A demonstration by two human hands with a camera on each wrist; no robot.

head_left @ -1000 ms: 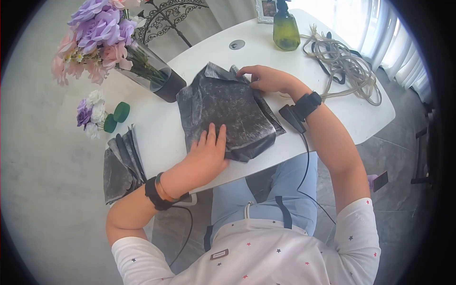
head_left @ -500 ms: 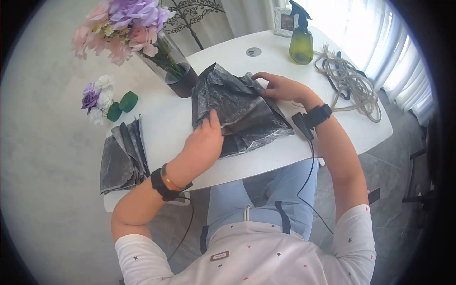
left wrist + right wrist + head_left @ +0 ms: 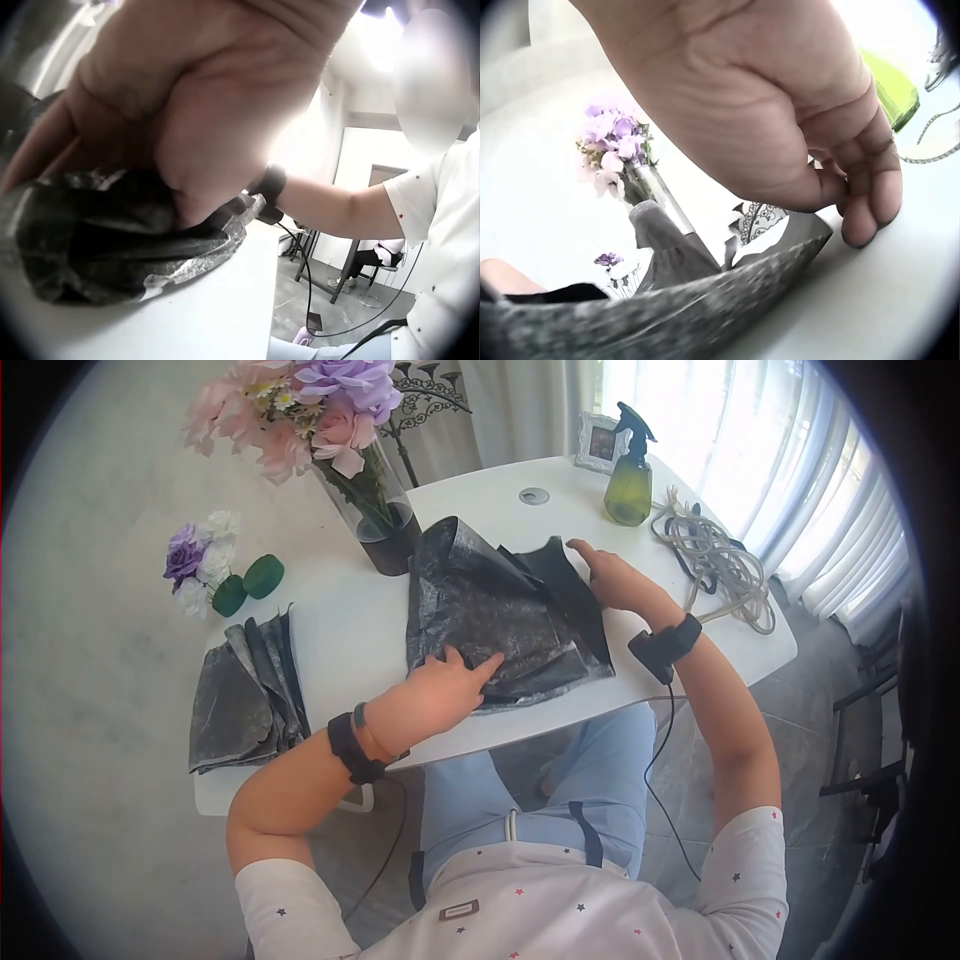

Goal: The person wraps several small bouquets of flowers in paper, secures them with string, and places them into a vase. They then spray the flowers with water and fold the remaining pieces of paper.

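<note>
Splayed rather than curled, the fingers of the left hand (image 3: 430, 695) pressed on a creased matte black sheet (image 3: 480, 595) with pale scuffs, towards its near side. At the sheet's far right corner, the right hand (image 3: 618, 578) hung loose, fingers mostly extended and seemingly gripping nothing; whether the thumb touched the edge could not be told. Folded in layers, the sheet lay between both hands near the front of a white round-cornered table (image 3: 340, 650).

Trouble seemed likeliest from those loose layers: with the left hand weighing on top, a tug from the right could have dragged one askew and trapped creases beneath. So little hold at the right might also have let the corner spring up. On the far left, a raised fold stood near a clear cylindrical vase (image 3: 388, 548) with a dark base, which a wide sweep could have knocked. Tangled pale cord (image 3: 700, 550) on the right might have caught the right wrist.
</note>
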